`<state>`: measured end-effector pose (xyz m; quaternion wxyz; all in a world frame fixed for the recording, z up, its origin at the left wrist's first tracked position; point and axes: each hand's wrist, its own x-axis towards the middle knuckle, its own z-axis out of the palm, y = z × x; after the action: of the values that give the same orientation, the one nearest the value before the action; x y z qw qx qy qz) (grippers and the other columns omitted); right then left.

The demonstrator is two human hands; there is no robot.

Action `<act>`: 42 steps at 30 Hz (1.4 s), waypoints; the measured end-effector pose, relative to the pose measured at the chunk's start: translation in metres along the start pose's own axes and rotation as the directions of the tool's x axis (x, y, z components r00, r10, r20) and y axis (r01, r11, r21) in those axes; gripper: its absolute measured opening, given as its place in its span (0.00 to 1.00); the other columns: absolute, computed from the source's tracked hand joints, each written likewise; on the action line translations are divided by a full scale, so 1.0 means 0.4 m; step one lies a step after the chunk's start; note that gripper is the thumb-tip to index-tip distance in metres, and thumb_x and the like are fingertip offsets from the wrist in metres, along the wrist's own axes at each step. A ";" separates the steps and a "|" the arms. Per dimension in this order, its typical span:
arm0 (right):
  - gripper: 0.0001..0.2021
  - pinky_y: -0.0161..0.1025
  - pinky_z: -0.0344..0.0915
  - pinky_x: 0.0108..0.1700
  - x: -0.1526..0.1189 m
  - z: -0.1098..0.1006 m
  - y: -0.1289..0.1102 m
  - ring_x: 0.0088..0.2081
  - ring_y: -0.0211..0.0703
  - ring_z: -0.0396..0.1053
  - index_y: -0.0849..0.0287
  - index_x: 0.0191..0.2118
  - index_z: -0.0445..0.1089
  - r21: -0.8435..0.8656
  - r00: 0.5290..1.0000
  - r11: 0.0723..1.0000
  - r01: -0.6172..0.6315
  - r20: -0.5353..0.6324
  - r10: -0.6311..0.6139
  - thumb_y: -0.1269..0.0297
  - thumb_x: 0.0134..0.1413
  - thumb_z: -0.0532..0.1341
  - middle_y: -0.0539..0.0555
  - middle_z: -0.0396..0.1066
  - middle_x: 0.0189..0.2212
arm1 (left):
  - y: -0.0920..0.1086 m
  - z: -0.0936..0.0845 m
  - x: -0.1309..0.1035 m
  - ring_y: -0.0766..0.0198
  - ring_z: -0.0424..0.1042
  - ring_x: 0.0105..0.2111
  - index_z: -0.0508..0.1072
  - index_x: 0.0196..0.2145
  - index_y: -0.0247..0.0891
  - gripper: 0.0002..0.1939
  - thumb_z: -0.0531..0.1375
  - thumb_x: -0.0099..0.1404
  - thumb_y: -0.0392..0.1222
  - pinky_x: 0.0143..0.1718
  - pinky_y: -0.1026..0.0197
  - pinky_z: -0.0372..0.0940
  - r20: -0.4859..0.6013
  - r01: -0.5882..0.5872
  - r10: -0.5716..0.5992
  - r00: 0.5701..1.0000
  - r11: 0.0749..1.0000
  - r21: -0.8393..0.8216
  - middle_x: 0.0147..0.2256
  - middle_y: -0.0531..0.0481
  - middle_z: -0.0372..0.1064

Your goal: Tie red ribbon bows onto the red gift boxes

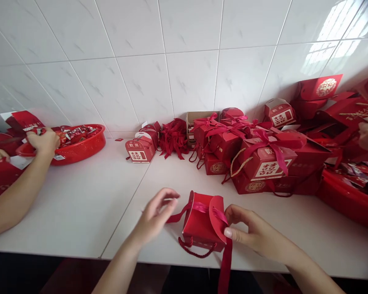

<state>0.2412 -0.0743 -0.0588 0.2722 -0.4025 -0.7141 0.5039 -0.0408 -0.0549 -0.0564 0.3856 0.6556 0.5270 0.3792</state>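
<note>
A small red gift box stands in front of me on the white table, its curved top flaps folded in. A dark red ribbon runs through the top; one end hangs over the table edge on the right, the other sticks out left. A twisted cord handle droops on the near side. My right hand grips the box's right side by the flap, thumb in front. Left of the box, my left hand is raised with fingers bent and apart, near the left ribbon end, apparently holding nothing.
Tied red boxes are stacked at the back right, beside loose ribbons and another box. Red basins of wrapped sweets stand left and right. Other people's hands work at both sides. A tiled wall closes the back.
</note>
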 end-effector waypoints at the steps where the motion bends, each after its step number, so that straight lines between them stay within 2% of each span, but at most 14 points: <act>1: 0.14 0.39 0.62 0.44 0.006 0.008 0.005 0.39 0.42 0.67 0.58 0.36 0.66 0.057 1.000 0.998 0.019 0.012 -0.020 0.51 0.58 0.59 0.52 0.69 0.35 | 0.014 0.030 -0.002 0.58 0.70 0.43 0.68 0.41 0.41 0.14 0.55 0.65 0.52 0.41 0.61 0.65 0.073 0.024 -0.019 0.997 0.996 -0.080 0.43 0.46 0.69; 5: 0.14 0.37 0.61 0.40 0.041 0.008 0.031 0.36 0.39 0.63 0.58 0.33 0.62 0.227 1.000 0.974 0.024 0.013 -0.027 0.52 0.56 0.61 0.50 0.65 0.33 | 0.018 0.093 -0.015 0.64 0.66 0.31 0.65 0.37 0.41 0.13 0.55 0.66 0.54 0.32 0.64 0.62 0.105 0.115 -0.093 0.990 0.969 -0.219 0.35 0.52 0.66; 10: 0.15 0.33 0.56 0.29 0.059 -0.034 0.054 0.25 0.34 0.57 0.55 0.32 0.56 0.252 0.998 0.967 0.040 -0.061 -0.025 0.52 0.56 0.60 0.44 0.56 0.25 | -0.017 0.069 -0.034 0.67 0.57 0.24 0.60 0.25 0.39 0.21 0.50 0.67 0.57 0.28 0.64 0.56 0.126 0.167 -0.145 0.981 0.969 -0.183 0.23 0.56 0.56; 15: 0.08 0.33 0.51 0.25 0.038 -0.083 0.060 0.24 0.35 0.52 0.55 0.32 0.55 -0.239 0.963 0.966 0.102 -0.218 -0.156 0.61 0.61 0.54 0.45 0.54 0.23 | -0.033 0.015 -0.025 0.62 0.63 0.28 0.64 0.25 0.39 0.19 0.52 0.66 0.54 0.31 0.62 0.59 0.004 0.097 -0.097 0.995 0.992 0.083 0.25 0.53 0.62; 18: 0.04 0.35 0.56 0.26 0.022 -0.102 0.071 0.24 0.38 0.58 0.54 0.34 0.58 -0.483 0.962 0.875 0.028 -0.225 -0.155 0.65 0.62 0.51 0.47 0.62 0.25 | -0.049 0.001 -0.023 0.55 0.66 0.42 0.70 0.36 0.41 0.10 0.57 0.62 0.49 0.43 0.57 0.61 -0.265 -0.028 0.123 0.956 0.941 0.338 0.38 0.47 0.68; 20: 0.03 0.39 0.63 0.34 0.004 -0.107 0.084 0.32 0.43 0.66 0.54 0.40 0.61 -0.585 0.944 0.810 -0.030 -0.282 -0.169 0.64 0.61 0.52 0.52 0.68 0.33 | -0.059 0.004 -0.034 0.53 0.66 0.45 0.70 0.35 0.41 0.07 0.59 0.61 0.46 0.46 0.56 0.60 -0.354 -0.074 0.263 0.898 0.882 0.466 0.40 0.45 0.68; 22: 0.12 0.49 0.64 0.45 -0.021 -0.106 0.094 0.45 0.53 0.67 0.53 0.47 0.61 -0.657 0.918 0.748 -0.088 -0.346 -0.195 0.62 0.58 0.56 0.58 0.68 0.46 | -0.065 0.013 -0.055 0.57 0.67 0.37 0.69 0.26 0.41 0.08 0.58 0.61 0.44 0.41 0.58 0.61 -0.274 -0.092 0.258 0.926 0.860 0.501 0.32 0.47 0.68; 24: 0.19 0.53 0.62 0.50 -0.050 -0.096 0.095 0.52 0.58 0.64 0.53 0.52 0.61 -0.678 0.915 0.725 -0.118 -0.358 -0.186 0.59 0.54 0.61 0.60 0.65 0.52 | -0.063 0.025 -0.078 0.61 0.64 0.27 0.64 0.18 0.40 0.16 0.56 0.63 0.43 0.32 0.61 0.59 -0.127 -0.080 0.157 0.979 0.880 0.468 0.23 0.49 0.64; 27: 0.11 0.45 0.66 0.42 -0.075 -0.064 0.074 0.42 0.50 0.69 0.52 0.46 0.66 -0.595 0.973 0.798 -0.100 -0.226 -0.046 0.57 0.59 0.57 0.57 0.70 0.44 | -0.052 0.046 -0.097 0.63 0.60 0.20 0.67 0.17 0.41 0.18 0.55 0.63 0.45 0.25 0.62 0.55 -0.027 0.021 -0.012 1.000 0.939 0.344 0.17 0.51 0.61; 31: 0.14 0.39 0.63 0.32 -0.049 -0.001 0.052 0.30 0.44 0.68 0.55 0.33 0.70 -0.407 0.992 0.909 -0.089 -0.117 0.044 0.59 0.63 0.51 0.53 0.70 0.28 | -0.042 0.073 -0.082 0.58 0.67 0.22 0.77 0.38 0.44 0.12 0.57 0.61 0.48 0.25 0.62 0.59 -0.066 0.201 -0.197 0.978 0.977 0.065 0.20 0.51 0.67; 34: 0.11 0.38 0.60 0.29 -0.015 0.045 0.067 0.26 0.42 0.65 0.54 0.41 0.71 -0.126 0.979 0.984 -0.125 -0.178 0.102 0.57 0.60 0.54 0.50 0.67 0.24 | -0.037 0.084 -0.061 0.57 0.73 0.35 0.69 0.54 0.45 0.22 0.58 0.61 0.45 0.36 0.61 0.64 -0.104 0.233 -0.256 0.961 0.952 -0.198 0.31 0.50 0.74; 36: 0.13 0.36 0.59 0.26 -0.001 0.073 0.082 0.24 0.39 0.63 0.54 0.46 0.68 0.179 0.954 0.976 -0.126 -0.249 0.168 0.55 0.57 0.57 0.49 0.68 0.29 | -0.033 0.083 -0.048 0.58 0.72 0.45 0.63 0.59 0.46 0.26 0.56 0.62 0.40 0.43 0.60 0.65 -0.092 0.212 -0.290 0.953 0.850 -0.483 0.41 0.49 0.74; 38: 0.15 0.36 0.61 0.28 0.006 0.096 0.092 0.27 0.38 0.65 0.53 0.46 0.67 0.523 0.915 0.852 -0.029 -0.330 0.234 0.57 0.53 0.61 0.51 0.70 0.37 | -0.029 0.076 -0.036 0.57 0.71 0.48 0.62 0.59 0.44 0.27 0.54 0.61 0.35 0.44 0.58 0.67 0.010 0.246 -0.369 0.929 0.598 -0.762 0.47 0.46 0.73; 42: 0.11 0.35 0.67 0.34 0.015 0.122 0.100 0.35 0.39 0.71 0.53 0.40 0.69 0.935 0.890 0.329 0.130 -0.257 0.376 0.63 0.48 0.64 0.52 0.72 0.43 | -0.030 0.068 -0.020 0.61 0.77 0.38 0.68 0.53 0.31 0.19 0.52 0.64 0.29 0.36 0.61 0.73 0.190 0.285 -0.535 0.823 0.099 -0.954 0.39 0.41 0.75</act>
<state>0.2113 -0.0868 -0.1132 0.5627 -0.3270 -0.1796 0.7377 -0.0222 -0.0637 -0.0794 0.7351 0.0600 0.3777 0.5597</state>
